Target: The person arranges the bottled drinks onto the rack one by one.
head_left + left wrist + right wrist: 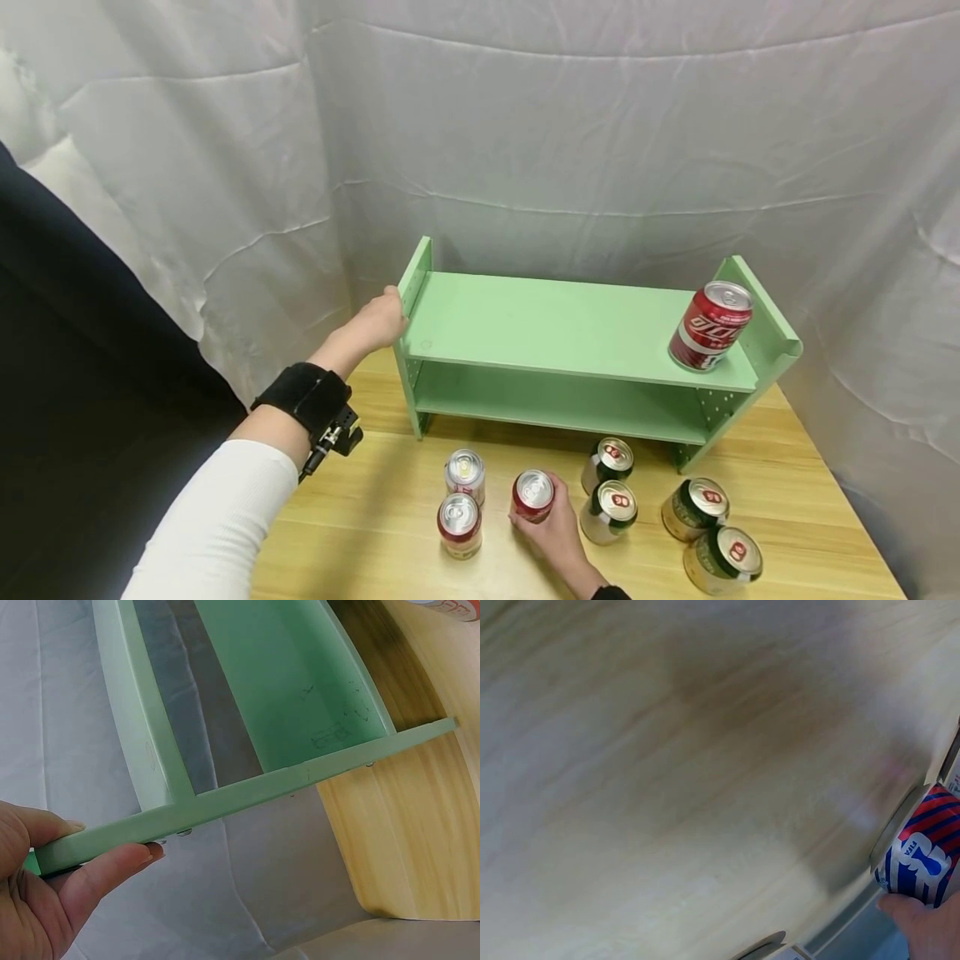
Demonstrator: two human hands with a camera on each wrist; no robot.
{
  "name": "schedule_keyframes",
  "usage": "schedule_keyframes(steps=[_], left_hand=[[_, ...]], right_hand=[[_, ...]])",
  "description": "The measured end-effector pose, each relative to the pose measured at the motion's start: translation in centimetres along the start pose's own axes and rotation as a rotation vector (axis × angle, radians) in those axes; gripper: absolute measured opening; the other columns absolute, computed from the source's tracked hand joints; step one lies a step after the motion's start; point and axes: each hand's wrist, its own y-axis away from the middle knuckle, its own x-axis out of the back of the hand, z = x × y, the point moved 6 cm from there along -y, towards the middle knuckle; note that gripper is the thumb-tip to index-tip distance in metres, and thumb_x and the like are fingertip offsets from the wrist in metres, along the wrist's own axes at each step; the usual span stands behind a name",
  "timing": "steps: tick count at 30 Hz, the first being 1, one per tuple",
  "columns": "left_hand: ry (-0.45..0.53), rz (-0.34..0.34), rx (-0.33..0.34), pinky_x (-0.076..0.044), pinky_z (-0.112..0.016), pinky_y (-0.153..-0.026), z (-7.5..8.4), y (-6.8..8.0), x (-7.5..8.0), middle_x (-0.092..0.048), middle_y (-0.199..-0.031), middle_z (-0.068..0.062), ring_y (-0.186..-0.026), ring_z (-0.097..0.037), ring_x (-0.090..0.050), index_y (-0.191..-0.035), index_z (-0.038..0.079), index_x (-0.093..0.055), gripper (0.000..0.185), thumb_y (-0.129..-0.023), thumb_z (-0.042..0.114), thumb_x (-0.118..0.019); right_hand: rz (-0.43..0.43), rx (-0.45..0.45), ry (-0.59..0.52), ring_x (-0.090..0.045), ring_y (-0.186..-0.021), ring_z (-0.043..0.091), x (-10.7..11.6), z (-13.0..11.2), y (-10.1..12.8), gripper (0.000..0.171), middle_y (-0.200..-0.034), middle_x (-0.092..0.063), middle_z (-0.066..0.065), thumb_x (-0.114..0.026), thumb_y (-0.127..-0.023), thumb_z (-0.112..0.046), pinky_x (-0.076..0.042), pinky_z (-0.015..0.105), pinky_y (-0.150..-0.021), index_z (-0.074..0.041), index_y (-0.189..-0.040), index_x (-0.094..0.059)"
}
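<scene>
My left hand [381,319] grips the left side panel of a green two-tier shelf [532,321]. In the left wrist view, thumb and fingers lie on either side of that panel [247,791]. Down at the table, my right hand [561,533] holds a red soda can [534,493] by its side, in front of the shelf. The right wrist view shows red and blue stripes and a white emblem on this can [922,851]. Another red can [708,327], with white lettering, stands on the upper tier at its right end.
Left of my right hand stand a silver-topped can [465,473] and a red can [459,525]. Several green-and-gold cans [609,510] are on its right, two of them near the table's right side [723,560]. Pale cloth [570,125] hangs behind the wooden table [360,500].
</scene>
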Motion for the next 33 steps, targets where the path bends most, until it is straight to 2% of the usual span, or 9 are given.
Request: schedule_keyframes(steps=[5,9,12,16,22,27,33], left_hand=[[0.009,0.006,0.0,-0.045,-0.032,-0.063,0.2,0.0,-0.1,-0.053,-0.09,-0.018,-0.072,-0.025,-0.051,-0.142,-0.013,-0.006,0.059,-0.096,0.008,-0.035],[0.004,0.008,-0.007,-0.047,-0.036,-0.07,0.6,-0.1,-0.2,-0.055,-0.096,-0.021,-0.078,-0.028,-0.054,-0.143,-0.013,-0.005,0.059,-0.096,0.009,-0.034],[0.01,-0.001,-0.001,-0.047,-0.036,-0.07,0.6,0.0,-0.3,-0.054,-0.096,-0.022,-0.079,-0.028,-0.054,-0.143,-0.013,-0.005,0.059,-0.096,0.008,-0.033],[0.011,-0.005,0.002,-0.045,-0.033,-0.065,0.6,0.1,-0.3,-0.052,-0.092,-0.019,-0.074,-0.026,-0.051,-0.142,-0.013,-0.005,0.058,-0.095,0.008,-0.032],[0.026,0.003,-0.014,-0.043,-0.031,-0.061,0.9,0.5,0.1,-0.049,-0.089,-0.017,-0.07,-0.024,-0.048,-0.14,-0.014,-0.009,0.055,-0.095,0.007,-0.032],[0.02,0.007,-0.012,-0.045,-0.033,-0.064,0.8,0.6,0.3,-0.051,-0.093,-0.02,-0.073,-0.026,-0.05,-0.14,-0.014,-0.009,0.056,-0.094,0.006,-0.033],[0.008,0.007,-0.038,-0.047,-0.036,-0.069,1.0,0.3,0.2,-0.053,-0.094,-0.022,-0.075,-0.027,-0.052,-0.141,-0.015,-0.006,0.059,-0.093,0.005,-0.034]], right_hand=[[-0.013,0.005,0.007,-0.057,-0.105,0.04,0.3,0.2,-0.1,0.086,-0.116,-0.055,0.027,-0.088,-0.06,-0.012,-0.046,0.053,-0.091,0.009,-0.126,-0.037],[0.005,0.0,-0.001,-0.058,-0.104,0.04,0.7,-0.1,0.0,0.086,-0.115,-0.056,0.027,-0.088,-0.059,-0.011,-0.046,0.052,-0.091,0.009,-0.125,-0.037],[0.013,-0.01,-0.008,-0.059,-0.103,0.038,1.0,-0.6,0.3,0.086,-0.114,-0.057,0.025,-0.089,-0.057,-0.011,-0.047,0.051,-0.09,0.009,-0.124,-0.039],[0.009,-0.019,-0.003,-0.06,-0.102,0.037,1.4,-2.1,0.5,0.087,-0.114,-0.058,0.025,-0.089,-0.058,-0.015,-0.049,0.05,-0.088,0.008,-0.125,-0.04],[0.007,0.041,0.037,-0.061,-0.1,0.037,2.7,-4.8,0.1,0.087,-0.111,-0.06,0.024,-0.09,-0.058,-0.017,-0.051,0.051,-0.084,0.008,-0.125,-0.041],[-0.021,0.057,0.049,-0.062,-0.101,0.035,3.4,-6.4,-0.2,0.087,-0.113,-0.061,0.022,-0.09,-0.058,-0.02,-0.051,0.049,-0.085,0.007,-0.126,-0.042],[-0.01,0.034,0.037,-0.063,-0.1,0.033,4.6,-8.1,-0.2,0.088,-0.112,-0.062,0.021,-0.09,-0.056,-0.022,-0.052,0.046,-0.085,0.005,-0.126,-0.044]])
